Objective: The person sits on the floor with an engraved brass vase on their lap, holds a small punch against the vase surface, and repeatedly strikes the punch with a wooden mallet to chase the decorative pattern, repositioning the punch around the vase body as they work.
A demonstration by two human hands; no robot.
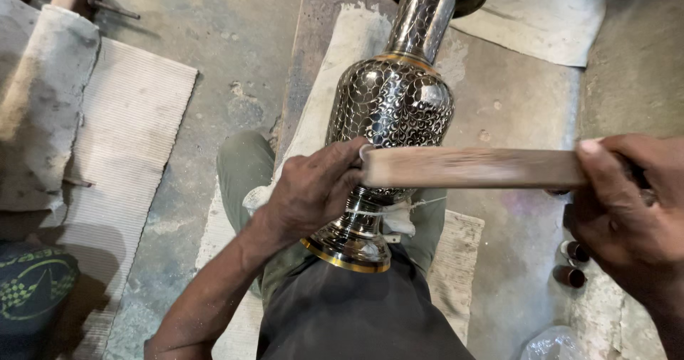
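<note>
Your left hand (313, 189) steadies the patterned metal vase (392, 103), fingers wrapped around its lower body. Your right hand (630, 203) grips the wooden stick (470, 167); keep it level.

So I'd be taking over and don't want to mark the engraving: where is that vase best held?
Probably at the narrow waist just above the gold-rimmed foot, coming from the left, where the left hand already rests. The engraved vase lies tilted away, and its belly looks too wide and patterned to grip. The right hand holds the wooden stick across it.
</note>
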